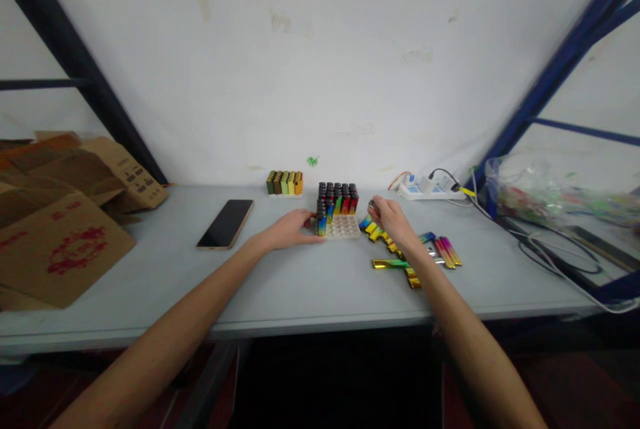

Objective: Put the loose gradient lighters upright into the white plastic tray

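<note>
A white tray (343,228) with round holes stands mid-table. Upright lighters (339,199) with black tops fill its back rows and left side, while the front-right holes are bare. My left hand (293,229) grips the tray's left edge, thumb at the front corner beside a blue-and-yellow lighter (321,224). To the right of the tray, my right hand (393,217) is closed around a lighter (371,204); just its dark top end shows between the fingers. Under and beside that wrist lie loose shiny lighters (390,263) in gold, green and blue, with pink-and-gold ones (449,252) farther right.
A second group of lighters (285,183) stands at the back by the wall. A phone (226,224) lies left of my left hand. Cardboard boxes (65,242) crowd the left end. A power strip (430,188), cables (545,249) and plastic bags (525,189) occupy the right side.
</note>
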`<action>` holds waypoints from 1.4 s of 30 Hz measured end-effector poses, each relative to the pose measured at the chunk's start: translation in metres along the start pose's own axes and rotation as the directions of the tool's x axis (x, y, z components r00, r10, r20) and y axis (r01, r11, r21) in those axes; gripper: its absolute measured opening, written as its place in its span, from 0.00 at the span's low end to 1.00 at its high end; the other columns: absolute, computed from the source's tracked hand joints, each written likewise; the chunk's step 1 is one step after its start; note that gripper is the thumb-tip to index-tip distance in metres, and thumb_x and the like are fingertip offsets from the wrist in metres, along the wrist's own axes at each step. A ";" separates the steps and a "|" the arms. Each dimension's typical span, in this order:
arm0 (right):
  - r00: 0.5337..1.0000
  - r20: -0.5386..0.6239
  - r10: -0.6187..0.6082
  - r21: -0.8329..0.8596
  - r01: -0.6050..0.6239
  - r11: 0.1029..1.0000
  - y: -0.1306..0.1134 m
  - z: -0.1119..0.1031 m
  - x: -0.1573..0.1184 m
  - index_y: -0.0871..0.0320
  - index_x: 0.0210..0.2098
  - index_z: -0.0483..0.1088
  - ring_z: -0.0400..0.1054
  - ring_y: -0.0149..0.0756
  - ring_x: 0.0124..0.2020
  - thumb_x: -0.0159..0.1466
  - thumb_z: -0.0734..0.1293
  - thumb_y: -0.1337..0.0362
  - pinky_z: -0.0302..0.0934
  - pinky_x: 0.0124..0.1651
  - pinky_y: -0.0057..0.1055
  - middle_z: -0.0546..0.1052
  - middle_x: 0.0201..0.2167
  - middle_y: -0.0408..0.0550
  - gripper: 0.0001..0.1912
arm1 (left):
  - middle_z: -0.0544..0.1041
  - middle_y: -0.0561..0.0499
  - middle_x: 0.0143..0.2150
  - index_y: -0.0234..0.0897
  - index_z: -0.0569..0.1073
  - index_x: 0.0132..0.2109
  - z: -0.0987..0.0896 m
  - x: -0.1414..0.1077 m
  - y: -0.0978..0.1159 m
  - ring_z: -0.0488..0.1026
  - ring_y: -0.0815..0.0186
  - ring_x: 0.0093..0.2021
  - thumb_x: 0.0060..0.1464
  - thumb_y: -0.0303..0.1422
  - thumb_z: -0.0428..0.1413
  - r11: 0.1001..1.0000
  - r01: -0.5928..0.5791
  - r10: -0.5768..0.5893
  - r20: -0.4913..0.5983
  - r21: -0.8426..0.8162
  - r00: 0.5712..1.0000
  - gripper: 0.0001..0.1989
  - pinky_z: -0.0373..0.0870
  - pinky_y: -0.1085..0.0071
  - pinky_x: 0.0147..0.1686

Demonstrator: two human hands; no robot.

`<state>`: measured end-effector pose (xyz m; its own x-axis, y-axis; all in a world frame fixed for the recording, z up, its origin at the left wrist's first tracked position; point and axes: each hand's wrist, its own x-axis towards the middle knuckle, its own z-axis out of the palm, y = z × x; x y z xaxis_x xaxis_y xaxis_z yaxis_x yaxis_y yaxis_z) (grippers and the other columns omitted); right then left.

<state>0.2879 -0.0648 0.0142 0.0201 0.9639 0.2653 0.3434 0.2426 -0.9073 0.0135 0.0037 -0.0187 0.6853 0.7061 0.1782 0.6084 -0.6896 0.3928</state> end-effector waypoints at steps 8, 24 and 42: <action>1.000 0.001 -0.009 -0.086 0.009 0.996 0.007 -0.001 0.003 0.53 0.20 0.53 0.48 0.28 0.19 0.65 0.55 0.51 0.45 0.25 0.30 0.55 0.16 0.37 0.20 | 0.78 0.42 0.42 0.31 0.76 0.49 0.000 0.000 0.000 0.75 0.53 0.41 0.52 0.56 0.62 1.000 0.001 -0.001 -0.004 -0.003 1.000 0.32 0.69 0.63 0.42; 0.999 -0.012 0.036 -0.279 -0.038 0.960 0.003 -0.001 0.002 0.55 0.19 0.58 0.55 0.32 0.22 0.69 0.52 0.39 0.48 0.30 0.31 0.61 0.17 0.41 0.32 | 0.78 0.43 0.41 0.31 0.76 0.48 0.000 -0.001 0.002 0.75 0.54 0.40 0.52 0.57 0.62 1.000 0.003 -0.003 -0.009 0.012 1.000 0.32 0.69 0.65 0.40; 1.000 0.007 -0.008 -0.450 0.010 0.893 0.009 -0.002 0.002 0.55 0.20 0.60 0.58 0.33 0.24 0.67 0.54 0.54 0.46 0.31 0.31 0.65 0.18 0.43 0.22 | 0.78 0.43 0.41 0.32 0.77 0.49 0.000 0.000 0.002 0.75 0.54 0.40 0.51 0.57 0.62 1.000 0.002 -0.002 -0.015 0.003 1.000 0.32 0.69 0.65 0.41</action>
<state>0.2924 -0.0609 0.0074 0.0106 0.9628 0.2699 0.7293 0.1772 -0.6608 0.0142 0.0023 -0.0180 0.6779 0.7100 0.1908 0.6114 -0.6885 0.3901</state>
